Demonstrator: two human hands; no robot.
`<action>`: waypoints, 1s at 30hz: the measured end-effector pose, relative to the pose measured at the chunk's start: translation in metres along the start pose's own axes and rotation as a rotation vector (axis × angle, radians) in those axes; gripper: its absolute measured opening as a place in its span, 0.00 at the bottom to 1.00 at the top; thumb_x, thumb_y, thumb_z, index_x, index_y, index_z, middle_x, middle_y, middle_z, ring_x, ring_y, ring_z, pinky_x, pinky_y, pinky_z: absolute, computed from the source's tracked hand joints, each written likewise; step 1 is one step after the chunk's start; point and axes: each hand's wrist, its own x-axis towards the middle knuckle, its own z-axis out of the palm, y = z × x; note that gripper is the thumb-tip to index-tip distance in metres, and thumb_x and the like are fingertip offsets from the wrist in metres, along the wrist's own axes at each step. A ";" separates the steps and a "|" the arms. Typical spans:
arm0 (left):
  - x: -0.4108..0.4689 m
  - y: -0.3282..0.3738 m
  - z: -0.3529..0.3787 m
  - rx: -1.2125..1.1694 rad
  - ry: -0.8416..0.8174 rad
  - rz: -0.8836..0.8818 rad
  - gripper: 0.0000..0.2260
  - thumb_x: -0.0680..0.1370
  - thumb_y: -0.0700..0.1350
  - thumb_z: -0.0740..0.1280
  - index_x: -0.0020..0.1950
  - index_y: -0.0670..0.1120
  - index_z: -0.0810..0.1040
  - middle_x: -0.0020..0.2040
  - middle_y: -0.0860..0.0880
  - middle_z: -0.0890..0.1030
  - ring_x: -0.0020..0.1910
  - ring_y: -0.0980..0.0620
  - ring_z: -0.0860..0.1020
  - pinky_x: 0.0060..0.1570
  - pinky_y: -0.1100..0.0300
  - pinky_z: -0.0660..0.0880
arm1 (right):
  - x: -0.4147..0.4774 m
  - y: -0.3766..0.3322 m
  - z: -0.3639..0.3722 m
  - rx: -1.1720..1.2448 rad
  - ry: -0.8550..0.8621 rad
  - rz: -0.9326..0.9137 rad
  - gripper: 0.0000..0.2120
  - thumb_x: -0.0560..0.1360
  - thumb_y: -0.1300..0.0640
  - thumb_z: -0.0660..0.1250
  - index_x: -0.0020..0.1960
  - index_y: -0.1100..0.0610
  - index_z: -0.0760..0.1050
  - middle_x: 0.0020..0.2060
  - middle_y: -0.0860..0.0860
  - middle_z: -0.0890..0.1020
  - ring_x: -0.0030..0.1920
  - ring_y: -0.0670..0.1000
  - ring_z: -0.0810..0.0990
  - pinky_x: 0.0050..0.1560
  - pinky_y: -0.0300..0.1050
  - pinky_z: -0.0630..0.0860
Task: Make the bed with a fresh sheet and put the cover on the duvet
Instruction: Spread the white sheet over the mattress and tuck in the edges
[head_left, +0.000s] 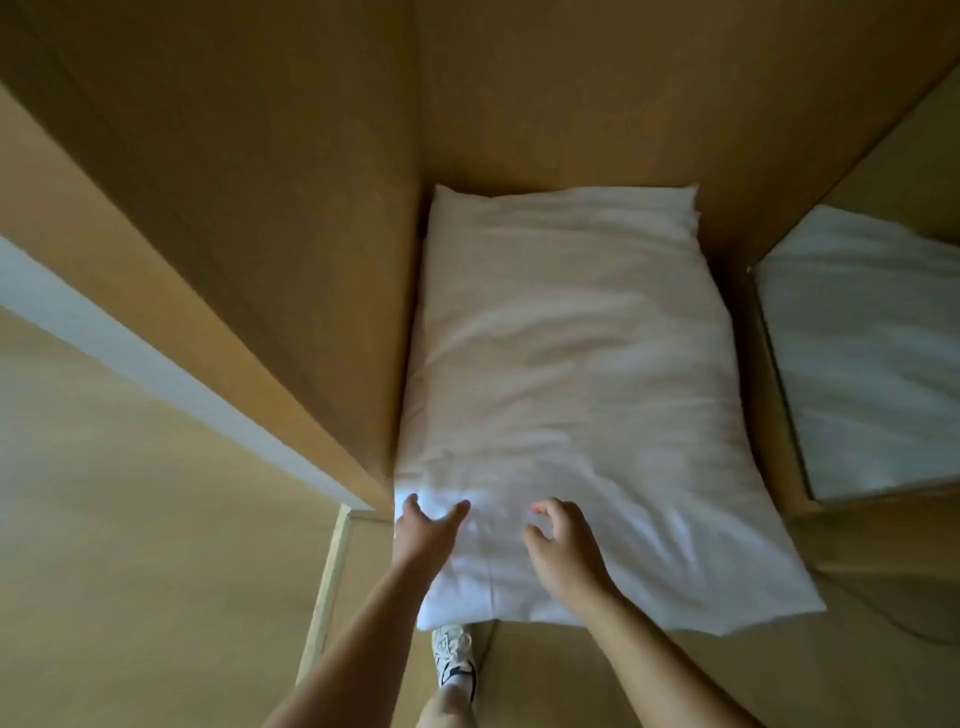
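- The white bedding (566, 364) (pillow or folded duvet, hard to say) lies in a wooden alcove (311, 208), with its near end poking out.
- Left hand (431, 527) is spread open on the near corner. Right hand (563, 545) has curled fingers, and I can't tell if it's pinching cloth.
- I'd grab both near corners and pull evenly.

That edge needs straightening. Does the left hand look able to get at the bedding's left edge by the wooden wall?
Probably yes: the left hand lies on the white bedding at that edge, nothing in between.
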 end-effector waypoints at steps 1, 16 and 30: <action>0.008 0.002 0.002 -0.007 -0.006 -0.015 0.42 0.72 0.57 0.72 0.76 0.42 0.54 0.74 0.42 0.63 0.72 0.44 0.64 0.67 0.53 0.64 | 0.008 -0.001 0.002 -0.008 0.020 0.002 0.16 0.78 0.55 0.61 0.65 0.57 0.70 0.64 0.53 0.70 0.64 0.51 0.70 0.58 0.39 0.66; -0.019 0.047 0.018 0.356 -0.093 0.420 0.20 0.75 0.49 0.65 0.66 0.49 0.69 0.55 0.49 0.80 0.50 0.47 0.79 0.43 0.58 0.74 | 0.058 -0.050 0.002 0.358 -0.114 0.238 0.49 0.66 0.36 0.71 0.77 0.47 0.46 0.73 0.53 0.59 0.71 0.55 0.65 0.64 0.45 0.67; 0.004 0.112 -0.016 0.459 0.082 0.937 0.45 0.67 0.37 0.70 0.75 0.56 0.47 0.75 0.49 0.58 0.73 0.53 0.59 0.71 0.62 0.57 | 0.050 -0.063 -0.052 0.138 0.011 -0.014 0.15 0.78 0.59 0.58 0.63 0.53 0.75 0.53 0.52 0.81 0.51 0.52 0.79 0.45 0.40 0.72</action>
